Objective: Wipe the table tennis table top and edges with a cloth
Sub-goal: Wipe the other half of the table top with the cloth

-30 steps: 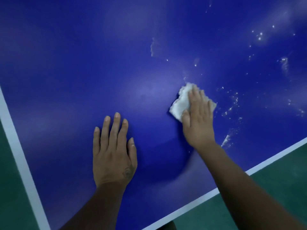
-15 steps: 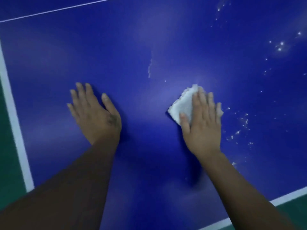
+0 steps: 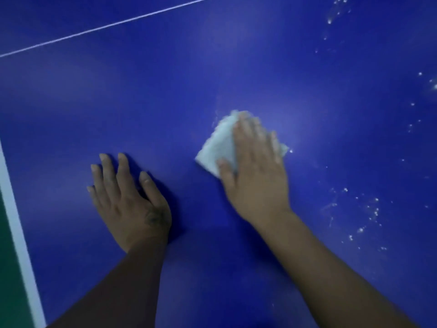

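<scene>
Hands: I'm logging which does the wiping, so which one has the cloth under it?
The right hand, pressing flat on the white cloth; the left hand rests bare on the blue table top.

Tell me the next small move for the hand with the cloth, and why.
Probably slide the right hand, pressing the white cloth flat, rightward across the blue table top toward the white specks. That patch looks unwiped, while the surface around the left hand shows none.

2 bare arms reach forward; left hand (image 3: 130, 204) lies flat, fingers spread; right hand (image 3: 256, 171) flat, fingers straight, slightly blurred.
</scene>
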`<state>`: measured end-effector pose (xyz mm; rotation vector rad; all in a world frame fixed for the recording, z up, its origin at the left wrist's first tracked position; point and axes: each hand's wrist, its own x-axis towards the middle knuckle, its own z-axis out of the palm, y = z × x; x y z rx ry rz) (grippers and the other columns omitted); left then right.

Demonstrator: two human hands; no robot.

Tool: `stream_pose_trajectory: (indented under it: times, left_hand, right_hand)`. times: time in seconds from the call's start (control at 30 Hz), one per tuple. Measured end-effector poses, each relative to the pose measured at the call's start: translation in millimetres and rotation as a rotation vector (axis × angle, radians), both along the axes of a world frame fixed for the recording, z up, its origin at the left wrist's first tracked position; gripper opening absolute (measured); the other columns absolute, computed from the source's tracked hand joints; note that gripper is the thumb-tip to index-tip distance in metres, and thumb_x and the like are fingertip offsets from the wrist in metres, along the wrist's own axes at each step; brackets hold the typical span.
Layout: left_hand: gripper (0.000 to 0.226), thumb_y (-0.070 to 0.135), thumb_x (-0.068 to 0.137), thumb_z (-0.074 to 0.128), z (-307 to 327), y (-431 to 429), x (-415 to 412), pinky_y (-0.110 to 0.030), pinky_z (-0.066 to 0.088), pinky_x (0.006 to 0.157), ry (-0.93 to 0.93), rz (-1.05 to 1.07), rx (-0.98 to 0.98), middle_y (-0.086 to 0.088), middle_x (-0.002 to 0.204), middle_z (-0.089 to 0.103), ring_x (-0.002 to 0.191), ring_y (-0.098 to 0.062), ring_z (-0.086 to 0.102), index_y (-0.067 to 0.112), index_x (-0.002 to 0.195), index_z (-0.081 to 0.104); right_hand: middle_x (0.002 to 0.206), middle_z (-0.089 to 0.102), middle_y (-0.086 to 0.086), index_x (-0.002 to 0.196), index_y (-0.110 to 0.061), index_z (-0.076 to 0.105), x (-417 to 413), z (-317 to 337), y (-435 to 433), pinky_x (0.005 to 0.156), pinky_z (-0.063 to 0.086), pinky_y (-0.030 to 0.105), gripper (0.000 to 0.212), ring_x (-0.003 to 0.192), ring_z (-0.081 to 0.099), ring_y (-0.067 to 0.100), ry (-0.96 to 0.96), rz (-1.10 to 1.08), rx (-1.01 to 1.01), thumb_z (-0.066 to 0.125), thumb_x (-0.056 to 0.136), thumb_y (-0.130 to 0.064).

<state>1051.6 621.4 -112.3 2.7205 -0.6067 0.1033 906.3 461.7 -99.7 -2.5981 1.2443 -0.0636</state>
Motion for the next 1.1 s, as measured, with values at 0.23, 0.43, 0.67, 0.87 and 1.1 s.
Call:
stream_pose_trajectory:
  times: [0.23, 0.43, 0.67, 0.87, 1.1]
  left_hand:
    - [0.053, 0.029, 0.113, 0.047, -3, -1, 0, -0.054, 0.012, 0.135, 0.012, -0.003, -0.012, -0.012, 0.176, 0.031, 0.166, -0.031, 0.021, 0.009, 0.162, 0.046]
    - [0.052, 0.02, 0.111, 0.045, -4, 0, 0, -0.058, 0.016, 0.134, -0.009, -0.006, 0.001, -0.014, 0.174, 0.034, 0.164, -0.035, 0.026, 0.007, 0.162, 0.047]
    - [0.054, 0.022, 0.109, 0.045, -2, -2, 0, -0.057, 0.015, 0.134, 0.016, -0.005, 0.012, -0.013, 0.175, 0.033, 0.165, -0.032, 0.023, 0.007, 0.161, 0.047]
    - [0.056, 0.022, 0.107, 0.043, -5, -1, 2, -0.059, 0.016, 0.134, 0.005, -0.018, 0.006, -0.012, 0.175, 0.033, 0.165, -0.032, 0.024, 0.006, 0.161, 0.046]
    - [0.056, 0.018, 0.105, 0.047, -7, 0, 4, -0.059, 0.019, 0.133, -0.02, -0.032, 0.024, -0.016, 0.173, 0.036, 0.163, -0.036, 0.029, 0.003, 0.159, 0.049]
  right_hand:
    - [0.181, 0.01, 0.006, 0.172, -0.02, 0.024, -30, 6, 34, 0.134, 0.014, 0.056, 0.069, 0.168, 0.007, 0.032, 0.042, 0.001, 0.021, 0.042, 0.112, -0.048]
    - [0.18, 0.019, 0.006, 0.169, -0.02, 0.033, 65, -6, 20, 0.134, 0.015, 0.053, 0.064, 0.166, 0.017, 0.03, -0.078, 0.206, 0.001, 0.041, 0.112, -0.049]
    - [0.182, 0.008, 0.004, 0.173, -0.024, 0.018, 18, 0, -72, 0.132, 0.017, 0.053, 0.067, 0.167, 0.012, 0.029, 0.066, -0.298, -0.052, 0.028, 0.114, -0.054]
    - [0.181, 0.012, 0.01, 0.172, -0.019, 0.025, 40, 5, 5, 0.131, 0.018, 0.054, 0.069, 0.166, 0.015, 0.034, 0.064, -0.028, -0.021, 0.04, 0.112, -0.05]
    - [0.181, 0.011, 0.004, 0.172, -0.024, 0.022, 166, 0, -45, 0.132, 0.005, 0.05, 0.072, 0.167, 0.012, 0.028, 0.023, 0.326, -0.051, 0.033, 0.105, -0.049]
